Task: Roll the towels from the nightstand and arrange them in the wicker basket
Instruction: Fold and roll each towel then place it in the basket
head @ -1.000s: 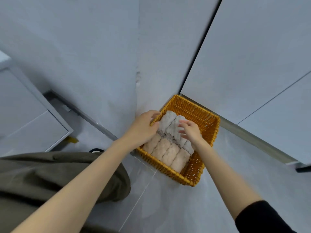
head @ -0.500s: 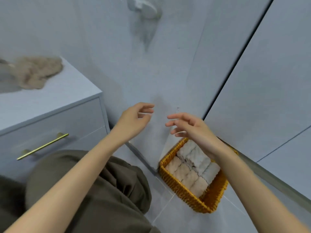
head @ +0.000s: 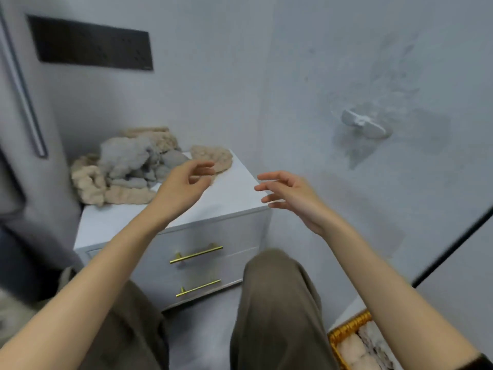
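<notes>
Left grip (head: 184,184), right grip (head: 289,194) empty, fingers loosely spread, near white nightstand (head: 232,193) | fluffy towels (head: 125,169) (beige, grey) crumpled at back | woven wicker basket (head: 344,333) lower right

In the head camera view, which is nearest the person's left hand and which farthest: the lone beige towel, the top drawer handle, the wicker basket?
From the left hand:
1. Beige towel, right beside it on the nightstand top.
2. Top drawer handle, lower down on the nightstand front.
3. Wicker basket, on the floor at the bottom right.
</notes>
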